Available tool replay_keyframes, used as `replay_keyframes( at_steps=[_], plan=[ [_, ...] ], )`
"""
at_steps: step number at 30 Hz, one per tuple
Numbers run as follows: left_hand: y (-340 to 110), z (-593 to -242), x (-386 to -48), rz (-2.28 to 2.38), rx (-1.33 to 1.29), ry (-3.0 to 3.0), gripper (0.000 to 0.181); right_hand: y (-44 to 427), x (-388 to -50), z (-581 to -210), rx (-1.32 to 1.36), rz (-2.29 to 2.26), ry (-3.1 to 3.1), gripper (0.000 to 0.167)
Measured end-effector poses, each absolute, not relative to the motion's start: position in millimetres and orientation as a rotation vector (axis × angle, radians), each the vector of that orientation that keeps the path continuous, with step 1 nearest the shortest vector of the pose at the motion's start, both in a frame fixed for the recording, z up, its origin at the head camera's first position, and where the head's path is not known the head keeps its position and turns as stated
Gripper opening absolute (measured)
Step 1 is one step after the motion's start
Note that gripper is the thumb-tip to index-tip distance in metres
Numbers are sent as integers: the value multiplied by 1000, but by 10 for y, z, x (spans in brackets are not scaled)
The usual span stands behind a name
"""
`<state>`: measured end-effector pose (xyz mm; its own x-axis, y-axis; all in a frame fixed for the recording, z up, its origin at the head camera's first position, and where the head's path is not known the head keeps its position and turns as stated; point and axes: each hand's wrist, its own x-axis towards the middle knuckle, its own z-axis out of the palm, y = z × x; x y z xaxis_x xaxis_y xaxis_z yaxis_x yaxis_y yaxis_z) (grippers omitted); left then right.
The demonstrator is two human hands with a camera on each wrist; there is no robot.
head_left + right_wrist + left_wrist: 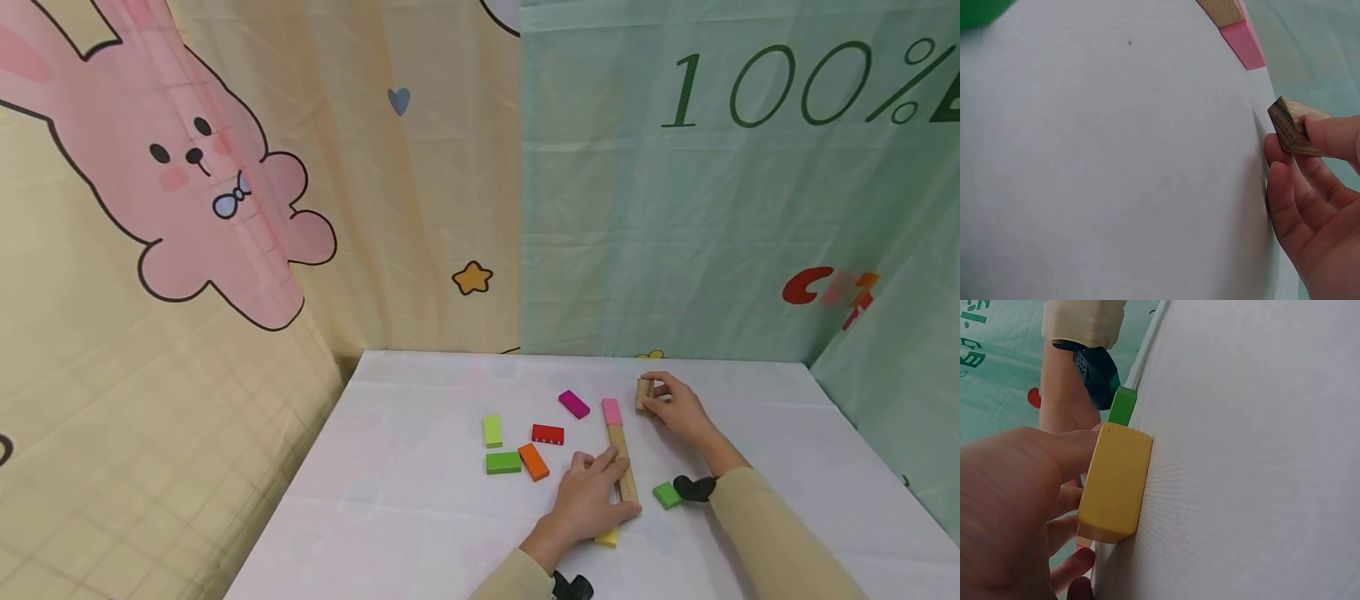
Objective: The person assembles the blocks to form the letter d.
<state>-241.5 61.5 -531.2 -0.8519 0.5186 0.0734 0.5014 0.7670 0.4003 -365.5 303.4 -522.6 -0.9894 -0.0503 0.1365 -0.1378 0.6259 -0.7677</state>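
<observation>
A long light-wood piece (622, 450) lies on the table with a pink block (611, 412) at its far end and a yellow block (606, 539) at its near end. My left hand (585, 500) lies over the wood piece, thumb and fingers at its sides. That yellow block (1116, 481) stands large beside the hand (1016, 500) in the left wrist view. At the back right, my right hand (678, 408) pinches a brown wooden block (644, 394). Dark grain shows on this block (1294, 128) between thumb and fingers of the hand (1322, 212).
Left of the wood piece lie a magenta block (573, 404), a red block (547, 434), an orange block (534, 462), a lime block (492, 431) and a green block (502, 462). Another green block (666, 495) is beside the right wrist. A curtain hangs behind the table.
</observation>
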Motion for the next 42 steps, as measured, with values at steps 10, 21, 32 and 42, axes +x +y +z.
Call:
replay_keyframes(
  at_steps=[10, 21, 32, 42],
  plan=[
    [615, -5304, -2408, 616, 856, 2926, 66, 2901, -3774, -5234, 177, 1333, -2660, 44],
    [608, -5310, -2423, 610, 879, 2936, 66, 2750, -3917, -5213, 92, 1438, -2637, 44],
    [610, -5295, -2441, 603, 879, 2934, 66, 2641, -4083, -5218, 125, 1396, -2675, 44],
    [601, -5314, -2420, 598, 891, 2912, 67, 2588, -4099, -5280, 166, 1441, -2689, 39]
  ],
)
